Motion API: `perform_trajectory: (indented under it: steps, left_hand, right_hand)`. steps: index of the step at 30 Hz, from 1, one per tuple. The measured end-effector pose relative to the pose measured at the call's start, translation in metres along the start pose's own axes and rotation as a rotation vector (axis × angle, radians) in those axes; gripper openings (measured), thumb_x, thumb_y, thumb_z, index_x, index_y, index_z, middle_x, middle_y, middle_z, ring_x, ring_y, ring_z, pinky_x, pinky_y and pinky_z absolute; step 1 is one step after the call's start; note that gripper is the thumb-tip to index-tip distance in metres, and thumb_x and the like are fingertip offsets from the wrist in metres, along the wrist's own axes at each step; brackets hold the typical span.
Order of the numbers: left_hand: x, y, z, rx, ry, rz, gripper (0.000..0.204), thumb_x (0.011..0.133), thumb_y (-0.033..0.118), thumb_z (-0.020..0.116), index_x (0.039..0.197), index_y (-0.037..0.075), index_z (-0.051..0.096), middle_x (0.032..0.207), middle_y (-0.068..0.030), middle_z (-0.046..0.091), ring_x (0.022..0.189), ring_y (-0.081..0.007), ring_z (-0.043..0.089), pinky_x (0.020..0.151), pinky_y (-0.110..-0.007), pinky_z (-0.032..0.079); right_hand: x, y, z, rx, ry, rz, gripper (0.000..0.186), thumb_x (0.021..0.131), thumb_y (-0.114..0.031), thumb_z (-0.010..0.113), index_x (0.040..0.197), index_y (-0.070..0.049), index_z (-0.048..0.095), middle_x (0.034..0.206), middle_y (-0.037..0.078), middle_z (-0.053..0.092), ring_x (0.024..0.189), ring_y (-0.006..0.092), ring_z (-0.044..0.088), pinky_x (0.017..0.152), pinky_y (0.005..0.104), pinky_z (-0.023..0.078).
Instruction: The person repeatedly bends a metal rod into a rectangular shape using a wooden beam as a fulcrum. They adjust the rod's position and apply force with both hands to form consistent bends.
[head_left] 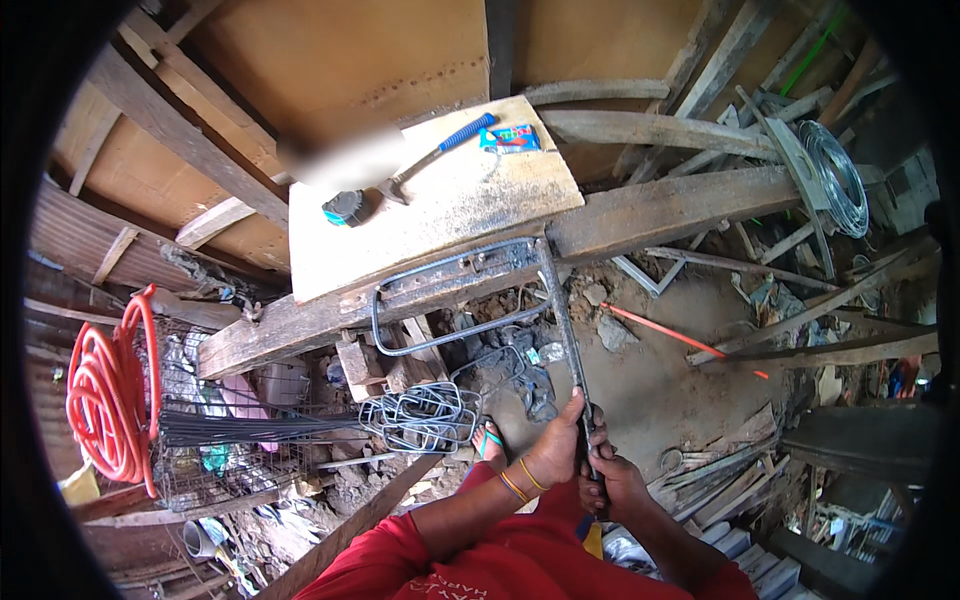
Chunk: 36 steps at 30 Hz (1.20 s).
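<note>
My left hand, with yellow bands at the wrist, is closed around a long dark rebar bending bar. My right hand grips the same bar lower down, near its handle end. The bar's far end meets the corner of a rectangular bent steel rod at a thick wooden beam. Part of the rod lies over the beam beside small metal pegs, and the rest hangs over its near side. Whether the bar is hooked on the rod, I cannot tell.
On a pale board lie a blue-handled hammer, a tape measure and a small blue packet. Below are piled bent rods and straight black rods. An orange hose coil and a wire coil hang at the sides.
</note>
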<state>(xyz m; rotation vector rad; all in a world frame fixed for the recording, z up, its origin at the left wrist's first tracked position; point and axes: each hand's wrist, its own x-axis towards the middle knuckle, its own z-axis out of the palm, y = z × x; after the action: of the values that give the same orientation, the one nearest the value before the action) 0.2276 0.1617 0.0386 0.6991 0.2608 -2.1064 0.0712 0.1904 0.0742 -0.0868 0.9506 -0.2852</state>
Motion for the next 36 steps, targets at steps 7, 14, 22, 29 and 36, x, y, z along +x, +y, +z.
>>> perform_trajectory:
  steps: [7, 14, 22, 29, 36]
  left_hand:
    - [-0.011, 0.014, -0.022, 0.068, 0.016, -0.058, 0.060, 0.097, 0.070, 0.044, 0.084, 0.013, 0.050, 0.058, -0.0014, 0.044, 0.044, -0.0194, 0.047, 0.042, -0.033, 0.042]
    - [-0.026, 0.028, -0.055, 0.165, -0.065, -0.145, 0.064, 0.093, 0.078, 0.042, 0.086, 0.014, 0.049, 0.060, 0.0003, 0.046, 0.053, -0.0193, 0.054, 0.043, -0.030, 0.040]
    - [-0.079, 0.091, -0.102, 0.204, 0.358, 0.324, 0.046, 0.093, 0.054, 0.060, 0.119, 0.017, 0.060, 0.114, -0.0088, 0.066, 0.101, -0.0272, 0.063, 0.084, -0.043, 0.049]
    - [-0.115, 0.219, -0.162, 0.109, 0.570, 0.737, 0.031, 0.103, 0.042, 0.050, 0.097, 0.014, 0.063, 0.085, -0.0056, 0.068, 0.078, -0.0229, 0.067, 0.071, -0.040, 0.054]
    - [-0.101, 0.266, -0.173, -0.063, 0.414, 0.670, 0.027, 0.107, 0.026, 0.046, 0.100, 0.006, 0.061, 0.072, -0.0054, 0.055, 0.061, -0.0218, 0.052, 0.061, -0.035, 0.050]
  right_hand:
    - [0.024, 0.030, 0.039, 0.008, 0.166, -0.100, 0.029, 0.098, -0.037, 0.061, 0.089, -0.012, 0.050, 0.058, 0.002, 0.044, 0.041, 0.0156, 0.040, 0.041, 0.0308, 0.034]
    - [0.042, 0.065, 0.037, 0.049, 0.069, -0.161, 0.023, 0.100, -0.032, 0.056, 0.092, -0.012, 0.050, 0.060, 0.002, 0.045, 0.042, 0.0151, 0.041, 0.042, 0.0317, 0.036]
    - [0.029, 0.048, 0.016, -0.293, 0.114, -0.249, 0.024, 0.106, -0.031, 0.049, 0.095, -0.010, 0.056, 0.063, -0.001, 0.048, 0.047, 0.0126, 0.044, 0.046, 0.0289, 0.036]
    - [-0.009, 0.080, -0.011, -0.499, 0.337, -0.196, 0.032, 0.099, -0.033, 0.060, 0.093, -0.001, 0.058, 0.067, 0.003, 0.055, 0.059, 0.0123, 0.050, 0.057, 0.0315, 0.042]
    - [-0.018, 0.063, 0.049, -0.790, 0.445, -0.372, 0.032, 0.099, -0.035, 0.060, 0.094, -0.003, 0.064, 0.069, 0.001, 0.055, 0.059, 0.0095, 0.047, 0.056, 0.0299, 0.041]
